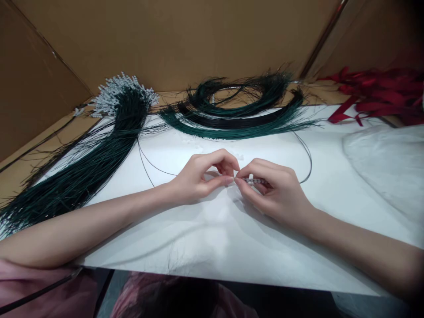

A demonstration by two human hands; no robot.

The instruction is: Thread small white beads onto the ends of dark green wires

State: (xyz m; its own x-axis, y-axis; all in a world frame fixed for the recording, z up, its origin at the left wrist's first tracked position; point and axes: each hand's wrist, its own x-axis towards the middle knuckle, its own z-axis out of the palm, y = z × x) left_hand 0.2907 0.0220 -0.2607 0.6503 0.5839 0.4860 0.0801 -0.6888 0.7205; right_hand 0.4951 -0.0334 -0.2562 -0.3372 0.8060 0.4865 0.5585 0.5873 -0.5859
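My left hand (210,174) and my right hand (273,183) meet above the middle of the white work surface (198,238), fingertips almost touching. Between the thumb and fingers of my right hand is a thin dark wire with small pale beads (255,180) strung along it. A dark wire loop (309,161) curves out behind that hand. The thumb and index finger of my left hand are pinched together at the beaded wire's end; whatever they hold is too small to make out. Another thin wire (159,169) runs behind my left wrist.
At left lies a thick bundle of dark green wires (109,154) with white beaded tips (115,95). Curved wire bundles (232,126) lie at the back, before a cardboard wall (198,44). Red ribbons (380,97) and a clear plastic bag (391,159) are at right.
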